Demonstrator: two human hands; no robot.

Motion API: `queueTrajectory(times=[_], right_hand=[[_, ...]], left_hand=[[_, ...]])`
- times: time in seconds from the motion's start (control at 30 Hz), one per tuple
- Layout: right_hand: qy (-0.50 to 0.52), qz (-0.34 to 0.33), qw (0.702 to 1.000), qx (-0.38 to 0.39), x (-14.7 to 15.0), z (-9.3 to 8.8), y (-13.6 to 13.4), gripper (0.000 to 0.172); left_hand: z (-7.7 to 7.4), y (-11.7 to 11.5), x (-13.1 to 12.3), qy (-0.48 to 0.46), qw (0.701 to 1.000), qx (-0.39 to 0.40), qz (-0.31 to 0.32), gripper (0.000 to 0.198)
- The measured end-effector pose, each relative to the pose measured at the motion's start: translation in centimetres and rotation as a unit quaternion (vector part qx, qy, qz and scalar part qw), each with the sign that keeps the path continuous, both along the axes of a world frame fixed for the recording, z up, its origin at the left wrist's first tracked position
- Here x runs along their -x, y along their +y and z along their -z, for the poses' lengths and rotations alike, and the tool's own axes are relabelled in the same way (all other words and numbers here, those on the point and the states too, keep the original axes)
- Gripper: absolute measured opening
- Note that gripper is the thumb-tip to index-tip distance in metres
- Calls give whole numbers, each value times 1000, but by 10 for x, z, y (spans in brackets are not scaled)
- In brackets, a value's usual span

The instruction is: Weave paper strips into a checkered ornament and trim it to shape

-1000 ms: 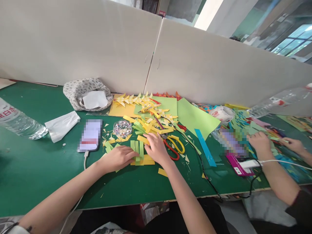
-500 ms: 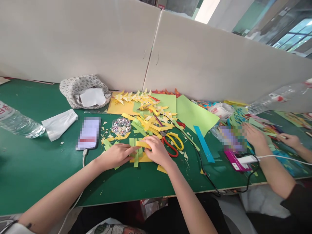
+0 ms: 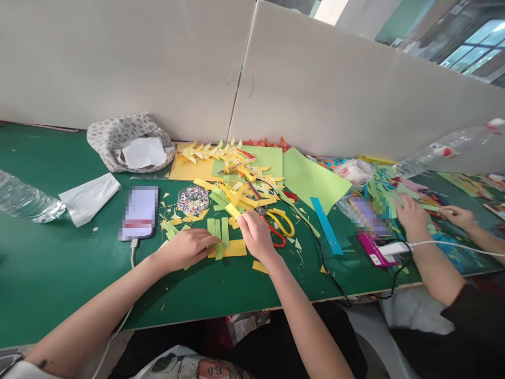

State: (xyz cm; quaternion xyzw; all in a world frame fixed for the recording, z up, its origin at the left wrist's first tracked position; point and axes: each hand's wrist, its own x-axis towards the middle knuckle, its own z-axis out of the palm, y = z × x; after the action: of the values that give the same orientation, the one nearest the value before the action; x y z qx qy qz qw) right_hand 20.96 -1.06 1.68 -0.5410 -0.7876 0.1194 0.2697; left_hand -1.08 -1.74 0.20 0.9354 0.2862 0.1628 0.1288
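**Right hand pinches a yellow strip**

Finger and thumb of the right hand are closed on one end of the yellow strip. The other end of the strip sticks up and away from the hand, toward the pile of paper scraps. The left hand is not gripping anything. It lies flat with its fingers spread out, and the fingertips press down on the green strips.

The green strips lie side by side on the green worktop, between the two hands. Some wide yellow strips lie across them, just under the right hand.

Red and yellow scissors lie just beside the right hand. A little round dish of shiny bits sits behind the left hand. A phone with a cable lies near it on the left. Farther left are a white paper bag and a water bottle on its side. A blue strip and a light green sheet lie to the right of the scissors.

At the far right another person has both hands on more coloured paper.
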Motion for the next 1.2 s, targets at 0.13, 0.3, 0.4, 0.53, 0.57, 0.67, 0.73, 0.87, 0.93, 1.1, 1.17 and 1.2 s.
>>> queueTrajectory(times=[0.13, 0.3, 0.4, 0.53, 0.57, 0.67, 0.73, 0.87, 0.93, 1.1, 1.17, 1.2], right_hand=[[66, -71, 995, 4, 6, 2, -3, 19], [147, -76, 982, 91, 16, 2, -11, 23], [198, -104, 962, 158, 20, 2, -15, 17], [229, -101, 955, 159, 21, -1, -15, 11], [230, -95, 957, 149, 20, -2, -14, 11], [206, -74, 969, 114, 17, -5, -11, 12], [186, -60, 975, 106, 16, -6, -9, 13], [164, -56, 978, 119, 15, -1, -6, 14], [141, -53, 982, 110, 14, 1, -6, 13], [109, -44, 988, 103, 10, 2, -6, 14], [114, -44, 987, 107, 10, 1, -7, 15], [116, -45, 986, 111, 10, 0, -7, 17]], left_hand=[[0, 1, 1, -109, 985, 81, -109, 30], [-7, 4, 2, -232, 954, 144, -126, 60], [-9, 6, 2, -237, 955, 147, -101, 49], [-6, 10, 5, -234, 959, 135, -90, 14], [-6, 11, 7, -238, 958, 129, -95, 10], [-9, 11, 10, -253, 956, 104, -105, 9], [-14, 10, 11, -258, 956, 108, -92, 8], [-23, 7, 12, -256, 944, 193, -84, 7], [-23, 7, 13, -253, 938, 220, -91, 8], [-16, 11, 11, -238, 953, 146, -115, 13], [-15, 12, 12, -223, 960, 101, -138, 15], [-16, 12, 13, -213, 960, 89, -159, 16]])
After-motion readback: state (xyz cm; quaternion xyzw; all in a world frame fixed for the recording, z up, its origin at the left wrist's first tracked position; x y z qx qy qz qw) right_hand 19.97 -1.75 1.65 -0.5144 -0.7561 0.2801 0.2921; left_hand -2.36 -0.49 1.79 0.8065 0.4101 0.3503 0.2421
